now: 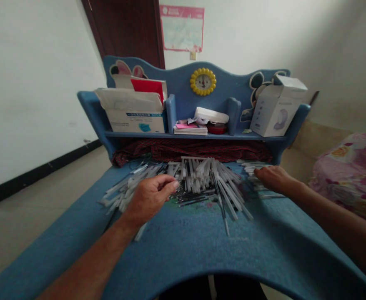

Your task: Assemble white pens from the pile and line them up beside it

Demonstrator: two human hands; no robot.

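Left hand (151, 196) curls its grip over white tubes (201, 175) on the counter (183, 246); we cannot tell if it holds 1. Right hand (272, 177) lies flat, grip slack, on a side stack (266, 192).

Beyond our left hand (150, 198) we see a blue shelf unit (183, 89) against a white wall (248, 37), a dark door (126, 29) behind it. Left of that hand lies pale floor (29, 208); right of our right hand (273, 178), a flowered bedspread (352, 175).
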